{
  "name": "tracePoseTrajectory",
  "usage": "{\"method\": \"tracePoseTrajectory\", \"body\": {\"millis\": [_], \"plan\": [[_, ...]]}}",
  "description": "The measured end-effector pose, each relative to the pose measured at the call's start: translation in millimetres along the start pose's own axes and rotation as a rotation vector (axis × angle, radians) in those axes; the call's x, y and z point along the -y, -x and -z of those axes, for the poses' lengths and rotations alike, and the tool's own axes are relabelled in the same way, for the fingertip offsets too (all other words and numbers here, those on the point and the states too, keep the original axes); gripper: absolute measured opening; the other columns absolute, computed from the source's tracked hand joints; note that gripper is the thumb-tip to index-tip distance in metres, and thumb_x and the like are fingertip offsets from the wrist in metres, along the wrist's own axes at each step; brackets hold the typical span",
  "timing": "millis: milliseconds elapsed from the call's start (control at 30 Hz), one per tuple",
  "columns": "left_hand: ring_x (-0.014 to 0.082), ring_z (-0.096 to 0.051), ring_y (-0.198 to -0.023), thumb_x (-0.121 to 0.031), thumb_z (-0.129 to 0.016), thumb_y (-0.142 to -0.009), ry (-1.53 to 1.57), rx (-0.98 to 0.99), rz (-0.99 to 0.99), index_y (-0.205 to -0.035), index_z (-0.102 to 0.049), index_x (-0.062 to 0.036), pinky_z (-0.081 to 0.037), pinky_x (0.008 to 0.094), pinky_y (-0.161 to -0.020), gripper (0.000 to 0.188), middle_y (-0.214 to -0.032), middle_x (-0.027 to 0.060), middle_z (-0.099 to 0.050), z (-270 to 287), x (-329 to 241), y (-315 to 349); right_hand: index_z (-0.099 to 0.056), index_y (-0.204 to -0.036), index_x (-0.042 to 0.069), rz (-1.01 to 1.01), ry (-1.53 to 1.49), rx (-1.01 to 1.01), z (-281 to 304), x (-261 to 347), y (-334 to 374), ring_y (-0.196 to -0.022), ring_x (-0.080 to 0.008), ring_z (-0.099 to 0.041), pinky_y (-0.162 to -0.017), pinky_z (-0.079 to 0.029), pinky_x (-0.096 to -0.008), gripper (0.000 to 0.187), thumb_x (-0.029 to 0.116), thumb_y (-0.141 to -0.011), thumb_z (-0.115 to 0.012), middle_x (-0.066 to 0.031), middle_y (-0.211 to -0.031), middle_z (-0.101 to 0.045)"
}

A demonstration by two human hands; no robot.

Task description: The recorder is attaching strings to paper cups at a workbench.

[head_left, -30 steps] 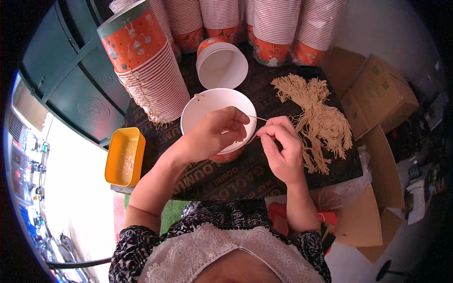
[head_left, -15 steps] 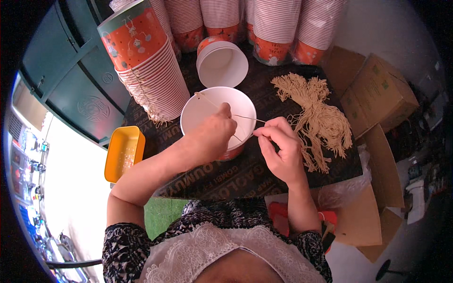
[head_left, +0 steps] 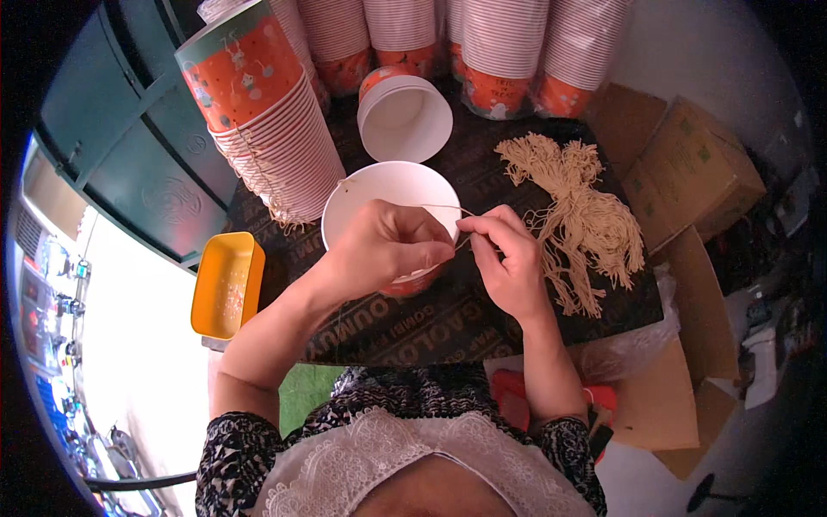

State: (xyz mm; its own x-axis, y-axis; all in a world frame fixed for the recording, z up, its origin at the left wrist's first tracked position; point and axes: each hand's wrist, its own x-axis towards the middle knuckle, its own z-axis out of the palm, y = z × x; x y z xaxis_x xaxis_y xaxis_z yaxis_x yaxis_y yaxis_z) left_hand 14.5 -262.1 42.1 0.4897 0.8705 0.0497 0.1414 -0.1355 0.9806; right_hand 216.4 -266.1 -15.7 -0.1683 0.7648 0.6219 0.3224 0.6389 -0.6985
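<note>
Over the bucket (head_left: 401,183), thin pale string (head_left: 442,206)

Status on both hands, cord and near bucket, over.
Right hand pinching pale cord. Left hand over near bucket, grip unclear. Near bucket upright, partly hidden by left hand.

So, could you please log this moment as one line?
left hand: over near bucket | right hand: pinching cord | yarn bundle: at right | yellow tub: at left

Head-worn fisheye, looking down, near both hands (head_left: 366,250)
</note>
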Motion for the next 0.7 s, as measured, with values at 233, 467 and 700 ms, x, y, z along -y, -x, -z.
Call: {"method": "tracePoseTrajectory", "body": {"millis": [233, 467, 700], "plan": [[0.0068, -0.052, -0.053, -0.005, -0.070, -0.085, 0.064, 0.000, 0.117, -0.085, -0.070, 0.0036, -0.040, 0.0223, -0.047, 0.008, -0.072, 0.0034, -0.066, 1, 4, -13, -0.065, -0.107, -0.002, -0.057, -0.055, 0.041, 15, 7, -3, -0.076, -0.0197, -0.060, -0.066, -0.048, -0.0292, 0.021, -0.006, -0.089, -0.055, -0.0107, -0.090, -0.058], [0.0075, -0.055, -0.060, -0.002, -0.069, -0.083, 0.054, 0.029, 0.074, -0.093, -0.069, 0.0041, -0.042, 0.0222, -0.051, 0.012, -0.078, 0.0051, -0.067, -1, 11, -16, -0.063, -0.109, 0.000, 0.157, -0.019, 0.150, 17, 15, -21, -0.082, -0.0273, -0.063, -0.072, -0.051, -0.0344, 0.023, -0.008, -0.089, -0.055, -0.0135, -0.092, -0.059], [0.0084, -0.057, -0.063, 0.000, -0.067, -0.082, -0.058, 0.055, 0.094, -0.091, -0.067, 0.0041, -0.045, 0.0226, -0.054, 0.010, -0.076, 0.0045, -0.064, -4, 11, -23, -0.060, -0.097, 0.000, 0.238, -0.047, 0.138, 3, 17, -29, -0.076, -0.0214, -0.061, -0.067, -0.050, -0.0309, 0.016, -0.010, -0.085, -0.060, -0.0096, -0.088, -0.059]]}}
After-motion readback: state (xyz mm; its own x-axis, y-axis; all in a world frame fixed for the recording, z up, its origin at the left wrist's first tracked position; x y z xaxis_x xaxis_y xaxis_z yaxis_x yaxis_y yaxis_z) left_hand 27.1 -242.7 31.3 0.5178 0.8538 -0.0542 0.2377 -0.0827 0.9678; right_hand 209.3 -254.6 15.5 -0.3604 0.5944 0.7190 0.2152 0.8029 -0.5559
